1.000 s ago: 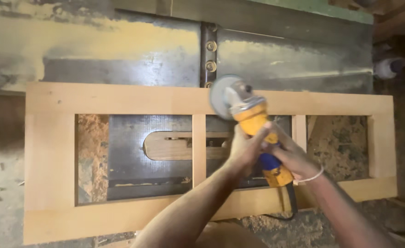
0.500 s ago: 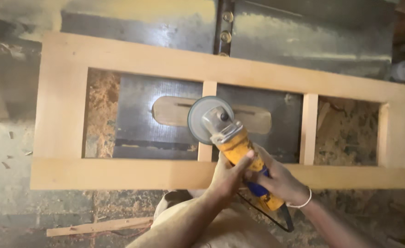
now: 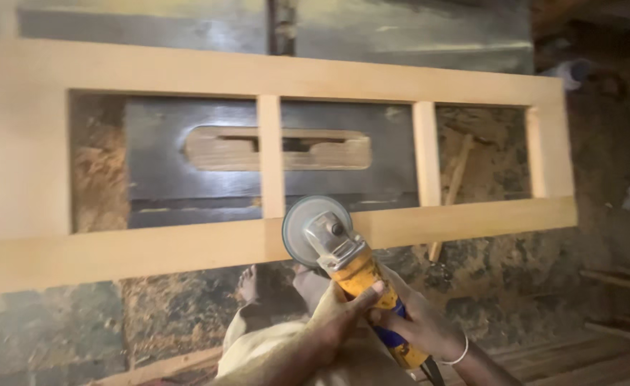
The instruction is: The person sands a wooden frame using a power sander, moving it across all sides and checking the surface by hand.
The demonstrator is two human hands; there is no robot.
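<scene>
- The yellow-bodied angle grinder with a grey metal head and round sanding disc [image 3: 343, 261] was held in both hands, its body slanting up and away from the fingers toward the upper left.
- The disc lay beyond the fingertips, over the near rail of the pale wooden frame with three open panels [image 3: 150, 250], at the joint where a narrow upright met that rail; whether the disc touched the wood could not be told.
- The left hand [image 3: 340, 314] was wrapped round the yellow body from the left, fingers curled tight and thumb laid along the top.
- The right hand [image 3: 419, 329] closed round the blue rear grip just behind the left, fingers clenched; a white band [image 3: 458, 355] circled its wrist.
- Beyond the fingers, under the frame, stood the dark metal machine table [image 3: 208, 186] with a long wooden insert set in its slot.
- Below the hands, the person's bare feet [image 3: 279, 282] showed on the sawdust-covered floor [image 3: 172, 307].
</scene>
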